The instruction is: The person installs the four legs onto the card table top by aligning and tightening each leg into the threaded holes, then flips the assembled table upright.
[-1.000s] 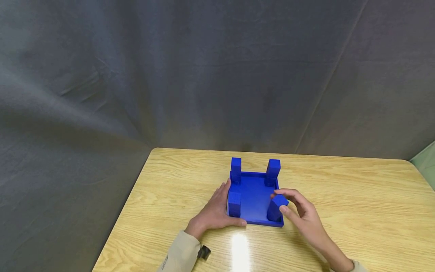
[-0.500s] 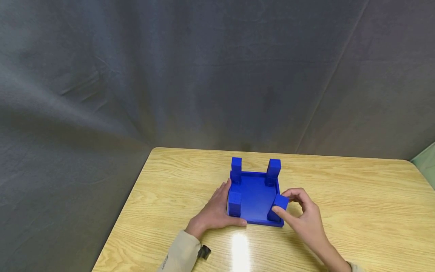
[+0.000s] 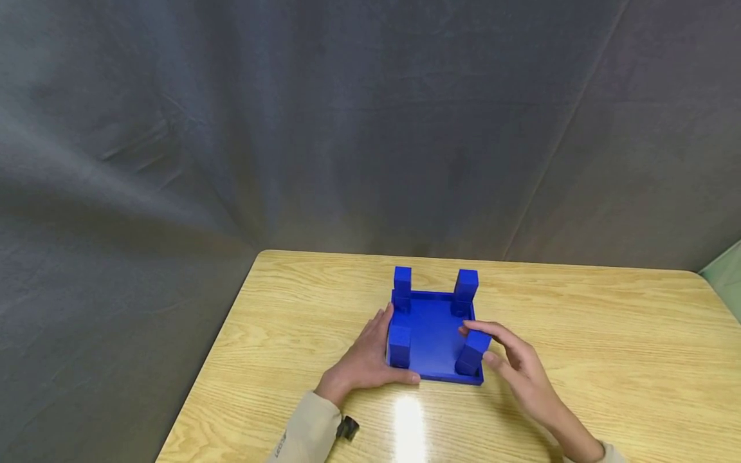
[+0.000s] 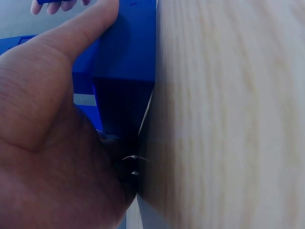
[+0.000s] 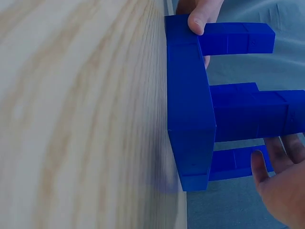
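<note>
The blue square plastic base with four upright posts (image 3: 433, 337) rests on the light wooden tabletop (image 3: 579, 334), my left hand (image 3: 365, 360) braced flat against its left edge, my right hand (image 3: 515, 363) pinching its near-right post (image 3: 471, 354).

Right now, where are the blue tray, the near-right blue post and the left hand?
blue tray (image 3: 431, 334), head view, bare floor.
near-right blue post (image 3: 471, 354), head view, its side face.
left hand (image 3: 361, 363), head view, back of the hand.
</note>
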